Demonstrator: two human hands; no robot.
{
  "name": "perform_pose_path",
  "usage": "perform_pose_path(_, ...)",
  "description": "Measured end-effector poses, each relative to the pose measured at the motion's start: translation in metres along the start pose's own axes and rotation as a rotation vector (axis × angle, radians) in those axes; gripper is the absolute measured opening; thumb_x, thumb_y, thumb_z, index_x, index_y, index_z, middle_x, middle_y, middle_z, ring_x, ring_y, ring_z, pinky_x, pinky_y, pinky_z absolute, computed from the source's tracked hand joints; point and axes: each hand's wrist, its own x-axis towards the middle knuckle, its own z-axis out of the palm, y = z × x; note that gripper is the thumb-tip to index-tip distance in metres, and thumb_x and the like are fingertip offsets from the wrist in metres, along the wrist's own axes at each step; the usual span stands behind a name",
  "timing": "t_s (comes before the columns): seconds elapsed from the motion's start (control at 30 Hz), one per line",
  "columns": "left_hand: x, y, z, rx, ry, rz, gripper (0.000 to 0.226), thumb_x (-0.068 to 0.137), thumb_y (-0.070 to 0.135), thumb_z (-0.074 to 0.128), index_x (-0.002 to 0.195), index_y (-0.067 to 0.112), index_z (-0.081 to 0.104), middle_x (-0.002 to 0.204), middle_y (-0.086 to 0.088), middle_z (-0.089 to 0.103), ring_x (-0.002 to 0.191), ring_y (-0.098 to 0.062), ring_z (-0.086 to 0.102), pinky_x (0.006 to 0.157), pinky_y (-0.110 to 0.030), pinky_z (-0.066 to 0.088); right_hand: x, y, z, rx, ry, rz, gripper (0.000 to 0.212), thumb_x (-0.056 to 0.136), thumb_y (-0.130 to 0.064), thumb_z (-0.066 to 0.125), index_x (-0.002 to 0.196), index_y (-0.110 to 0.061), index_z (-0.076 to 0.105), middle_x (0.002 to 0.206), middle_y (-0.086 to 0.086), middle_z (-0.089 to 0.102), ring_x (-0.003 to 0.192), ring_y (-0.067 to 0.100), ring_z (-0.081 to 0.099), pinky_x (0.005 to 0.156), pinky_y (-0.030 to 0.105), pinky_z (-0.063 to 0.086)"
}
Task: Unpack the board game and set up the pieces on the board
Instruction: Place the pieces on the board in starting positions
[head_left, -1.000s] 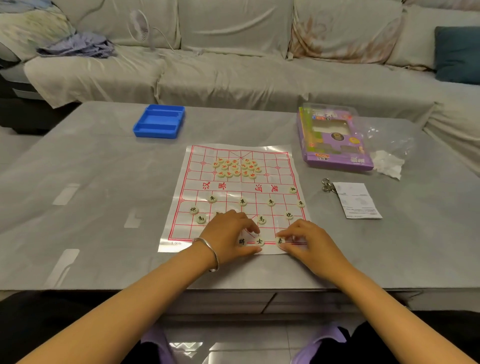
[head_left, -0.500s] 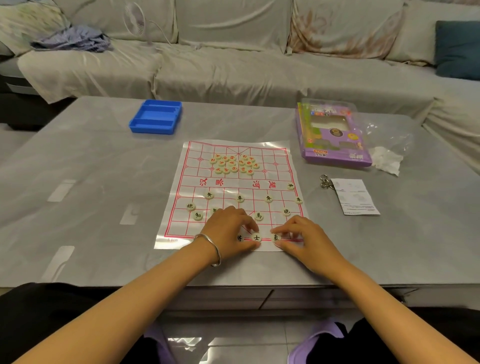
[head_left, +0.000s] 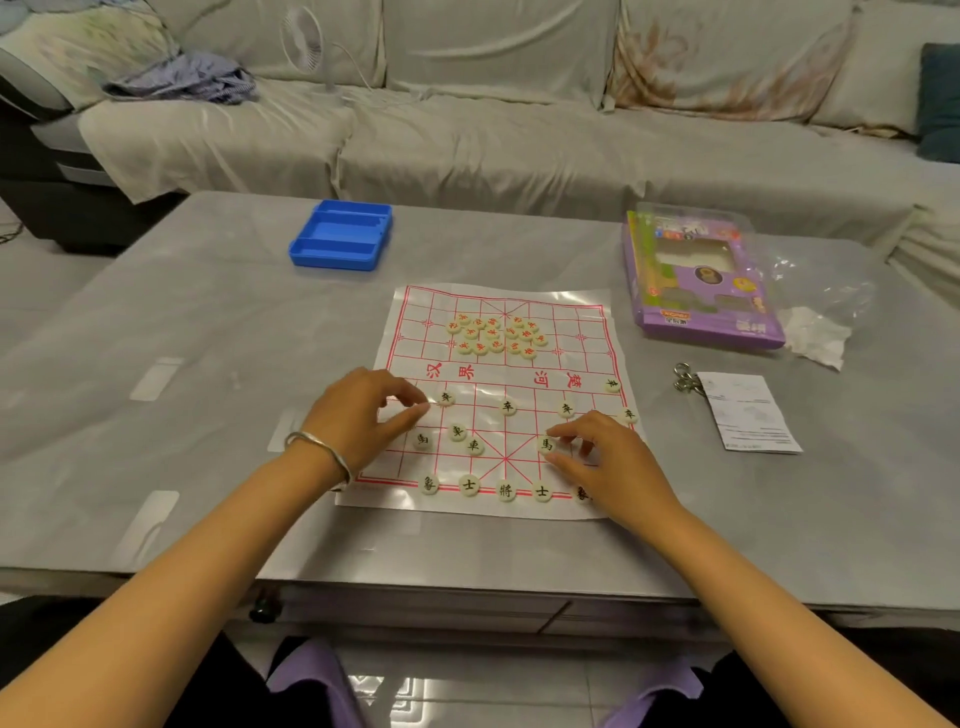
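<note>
A white plastic board sheet (head_left: 571, 322) with red lines lies on the grey table. Several red-lettered pieces (head_left: 496, 335) are heaped on its far half. Black-lettered pieces stand on the near half, and a row of them (head_left: 505, 490) lines the near edge. My right hand (head_left: 613, 462) pinches a black horse piece (head_left: 546, 445) between thumb and forefinger. My left hand (head_left: 363, 410), a bangle on its wrist, hovers over the board's left side with fingertips drawn together. Whether they hold a piece is hidden. Three loose pieces (head_left: 457, 431) lie just right of it.
A blue plastic tray (head_left: 340, 241) sits at the back left of the board. The purple game box (head_left: 701, 280) and a crumpled clear bag (head_left: 821, 322) lie at the back right. A paper slip (head_left: 748, 410) and key rings (head_left: 684, 376) lie to the right. A covered sofa stands behind.
Both hands have lifted off the near row and moved up the board. The left went to the left side; the right closed on the horse piece. The near row is now uncovered.
</note>
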Motion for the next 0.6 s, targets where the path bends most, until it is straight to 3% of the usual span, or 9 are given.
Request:
perform_pose_path(0.1,-0.004,-0.013,-0.002,0.033,-0.035,-0.022,0.027,0.084,0.042,0.06,0.106,0.029,0.067,0.104,0.007,0.066,0.087,-0.008,0.047,0.075,-0.024,0.041,0.007,-0.002,0.005,-0.055,-0.019,0.005,0.03,0.085,-0.036,0.065,0.113,-0.025,0.065,0.1,-0.011,0.058,0.086,0.006,0.051,0.071,0.013,0.038)
perform_pose_path(0.33,-0.008,-0.011,0.015,0.106,-0.07,0.026,0.035,0.08,0.049,0.062,0.11,0.03,0.065,0.103,0.01,0.067,0.095,-0.011,0.052,0.088,-0.028,0.045,0.014,-0.01,0.012,-0.02,0.021,-0.004,0.022,0.084,-0.033,0.066,0.105,-0.025,0.064,0.095,-0.014,0.055,0.082,0.001,0.049,0.072,0.006,0.035)
perform_pose_path(0.6,-0.011,-0.013,0.004,0.096,-0.055,-0.001,0.034,0.079,0.046,0.065,0.108,0.029,0.066,0.102,0.009,0.065,0.09,-0.01,0.051,0.082,-0.024,0.044,0.019,-0.029,0.02,0.068,0.036,-0.075,0.022,0.081,-0.033,0.069,0.103,-0.027,0.066,0.094,-0.015,0.056,0.083,0.006,0.053,0.074,0.012,0.043)
